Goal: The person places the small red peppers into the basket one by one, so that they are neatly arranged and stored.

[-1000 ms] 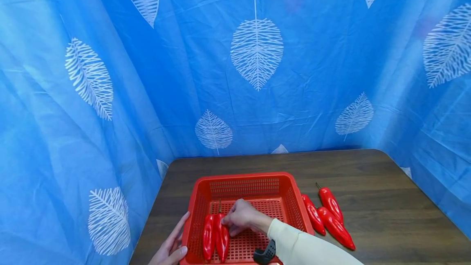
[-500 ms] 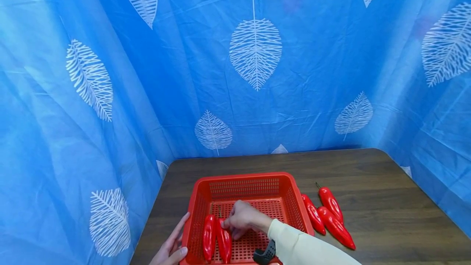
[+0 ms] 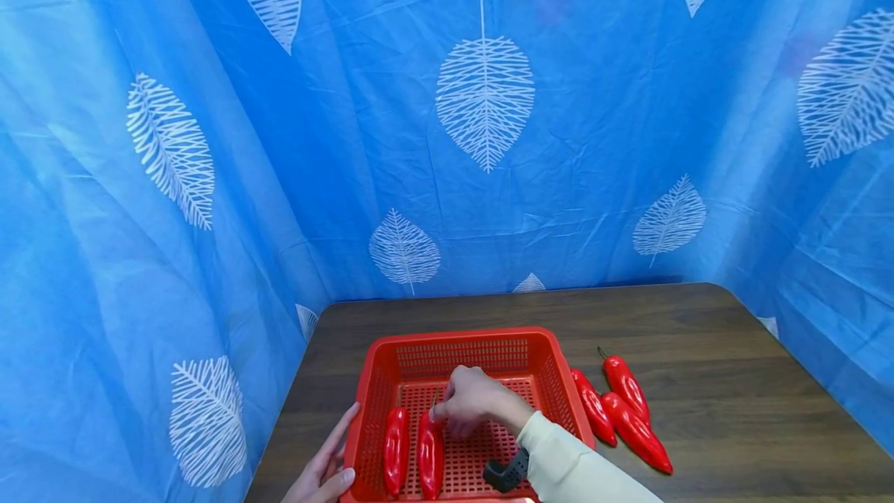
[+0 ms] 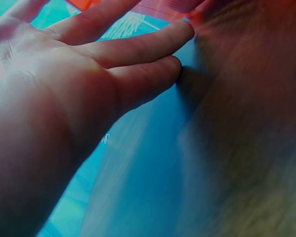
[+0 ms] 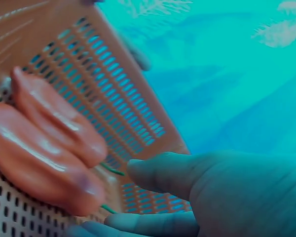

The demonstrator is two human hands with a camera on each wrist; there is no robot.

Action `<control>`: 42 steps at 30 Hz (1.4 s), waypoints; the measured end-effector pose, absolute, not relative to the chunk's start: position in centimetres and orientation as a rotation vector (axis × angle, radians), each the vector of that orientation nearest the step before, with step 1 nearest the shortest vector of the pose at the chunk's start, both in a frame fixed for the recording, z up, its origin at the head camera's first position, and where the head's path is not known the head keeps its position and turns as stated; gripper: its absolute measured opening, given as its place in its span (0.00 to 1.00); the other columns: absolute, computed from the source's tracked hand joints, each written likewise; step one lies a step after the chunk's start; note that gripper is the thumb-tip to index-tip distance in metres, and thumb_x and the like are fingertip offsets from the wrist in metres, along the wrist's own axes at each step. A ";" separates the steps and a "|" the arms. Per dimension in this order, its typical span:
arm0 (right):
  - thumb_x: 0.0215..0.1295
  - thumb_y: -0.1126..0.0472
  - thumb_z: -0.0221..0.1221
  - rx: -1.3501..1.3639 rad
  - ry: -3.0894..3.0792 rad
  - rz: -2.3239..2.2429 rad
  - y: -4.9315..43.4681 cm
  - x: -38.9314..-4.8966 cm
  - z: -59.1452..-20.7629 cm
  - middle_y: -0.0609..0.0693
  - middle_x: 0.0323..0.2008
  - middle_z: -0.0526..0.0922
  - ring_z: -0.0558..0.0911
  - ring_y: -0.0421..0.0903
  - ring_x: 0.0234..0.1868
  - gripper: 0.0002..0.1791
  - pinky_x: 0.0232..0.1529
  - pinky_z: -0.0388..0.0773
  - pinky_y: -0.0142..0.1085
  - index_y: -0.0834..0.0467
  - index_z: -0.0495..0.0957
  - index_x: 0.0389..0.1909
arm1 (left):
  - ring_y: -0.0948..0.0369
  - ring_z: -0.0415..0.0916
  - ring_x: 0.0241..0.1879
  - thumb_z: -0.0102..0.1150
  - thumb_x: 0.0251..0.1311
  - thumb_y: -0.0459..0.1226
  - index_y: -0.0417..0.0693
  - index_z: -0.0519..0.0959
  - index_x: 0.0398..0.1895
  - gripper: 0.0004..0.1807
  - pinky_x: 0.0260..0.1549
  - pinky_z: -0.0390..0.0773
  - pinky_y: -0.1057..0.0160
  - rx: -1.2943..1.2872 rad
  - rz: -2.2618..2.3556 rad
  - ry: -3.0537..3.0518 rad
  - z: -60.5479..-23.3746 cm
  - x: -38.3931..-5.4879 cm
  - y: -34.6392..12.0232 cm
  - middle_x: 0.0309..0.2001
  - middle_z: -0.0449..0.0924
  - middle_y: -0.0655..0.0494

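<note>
Two long red peppers lie side by side in the red plastic basket (image 3: 464,334), a gap between them. The left pepper (image 3: 396,452) is near the basket's left wall. Above the stem end of the right pepper (image 3: 430,456) is my right hand (image 3: 475,402); in the right wrist view its thumb (image 5: 160,170) and fingers stand apart, with no pepper between them. The green stems show beside the fingertips there. My left hand (image 3: 323,464) rests on the basket's left side from outside, fingers extended and spread in the left wrist view.
On the brown wooden table (image 3: 698,379), right of the basket, lie three more red peppers: one against the basket (image 3: 592,406), one farther back (image 3: 626,385), one nearer (image 3: 639,435). A blue curtain (image 3: 559,177) with white leaf prints hangs behind and at both sides.
The right pepper in the basket has shifted right, widening the gap between the two. My right hand has moved slightly up and right, its fingers coming off that pepper. The left hand stays put.
</note>
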State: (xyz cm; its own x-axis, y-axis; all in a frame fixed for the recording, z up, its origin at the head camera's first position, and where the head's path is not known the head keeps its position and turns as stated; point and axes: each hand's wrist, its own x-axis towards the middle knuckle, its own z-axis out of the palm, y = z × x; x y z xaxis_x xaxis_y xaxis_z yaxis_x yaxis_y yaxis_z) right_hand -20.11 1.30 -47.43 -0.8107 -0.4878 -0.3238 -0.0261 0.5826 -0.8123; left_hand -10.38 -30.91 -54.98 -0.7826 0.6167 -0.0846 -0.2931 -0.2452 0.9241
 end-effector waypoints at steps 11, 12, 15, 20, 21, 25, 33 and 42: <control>0.74 0.55 0.71 -0.458 2.146 -1.355 4.1 -20.4 -45.1 0.62 0.33 0.93 0.94 0.61 0.36 0.14 0.40 0.94 0.52 0.65 0.92 0.38 | 0.54 0.78 0.73 0.43 0.87 0.38 1.02 0.64 0.74 0.35 0.70 0.79 0.40 0.323 2.063 1.405 -54.9 -10.3 -31.0 0.81 0.68 0.57; 0.74 0.55 0.70 -0.463 2.134 -1.371 4.5 -20.4 -44.8 0.62 0.34 0.93 0.94 0.61 0.38 0.14 0.41 0.94 0.51 0.65 0.92 0.40 | 0.54 0.78 0.74 0.42 0.87 0.38 1.03 0.63 0.74 0.35 0.70 0.79 0.40 0.327 2.060 1.406 -54.9 -10.3 -31.0 0.81 0.68 0.57; 0.75 0.55 0.70 -0.473 2.111 -1.407 5.9 -20.5 -44.4 0.60 0.37 0.94 0.94 0.60 0.41 0.13 0.43 0.94 0.50 0.63 0.92 0.42 | 0.54 0.77 0.74 0.42 0.87 0.37 1.01 0.63 0.76 0.35 0.70 0.79 0.40 0.332 2.061 1.393 -55.0 -10.4 -31.1 0.81 0.68 0.58; 0.75 0.55 0.69 -0.456 2.012 -1.515 8.5 -20.9 -44.4 0.61 0.43 0.93 0.94 0.60 0.45 0.15 0.48 0.93 0.50 0.64 0.90 0.50 | 0.53 0.78 0.74 0.44 0.87 0.38 0.98 0.64 0.76 0.33 0.70 0.78 0.39 0.287 2.072 1.363 -55.2 -10.5 -31.1 0.80 0.70 0.58; 0.76 0.55 0.69 -0.452 1.986 -1.542 9.1 -21.0 -44.4 0.63 0.45 0.93 0.94 0.61 0.46 0.16 0.49 0.93 0.51 0.65 0.90 0.52 | 0.53 0.78 0.74 0.44 0.87 0.39 0.98 0.64 0.76 0.33 0.71 0.78 0.39 0.279 2.072 1.361 -55.2 -10.5 -31.1 0.80 0.70 0.59; 0.77 0.54 0.68 -0.444 1.922 -1.625 11.4 -21.3 -44.5 0.65 0.48 0.93 0.93 0.66 0.50 0.19 0.52 0.93 0.51 0.67 0.88 0.55 | 0.53 0.77 0.75 0.43 0.88 0.39 0.99 0.66 0.74 0.32 0.72 0.77 0.39 0.285 2.073 1.339 -55.3 -10.6 -31.1 0.80 0.70 0.60; 0.84 0.56 0.60 -0.512 1.838 -1.754 16.4 -21.6 -44.6 0.66 0.56 0.90 0.91 0.63 0.57 0.24 0.58 0.90 0.49 0.72 0.80 0.66 | 0.54 0.76 0.75 0.41 0.88 0.40 0.99 0.65 0.74 0.32 0.73 0.76 0.39 0.309 2.081 1.320 -55.3 -10.5 -30.9 0.82 0.67 0.60; 0.89 0.63 0.48 -0.579 1.635 -1.972 22.2 -21.0 -45.2 0.60 0.59 0.91 0.92 0.54 0.59 0.21 0.63 0.86 0.49 0.71 0.77 0.69 | 0.53 0.76 0.75 0.42 0.88 0.40 0.98 0.65 0.75 0.31 0.73 0.76 0.38 0.274 2.080 1.330 -55.2 -10.5 -30.9 0.82 0.67 0.60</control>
State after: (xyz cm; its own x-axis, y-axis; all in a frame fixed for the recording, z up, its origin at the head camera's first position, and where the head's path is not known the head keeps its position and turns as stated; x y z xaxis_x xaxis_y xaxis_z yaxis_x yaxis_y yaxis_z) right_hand -21.03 22.16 -45.24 -0.7790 -0.6270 0.0024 0.1138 -0.1452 -0.9828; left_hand -10.51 -30.87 -55.23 -0.7693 0.6181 -0.1618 -0.4062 -0.2777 0.8706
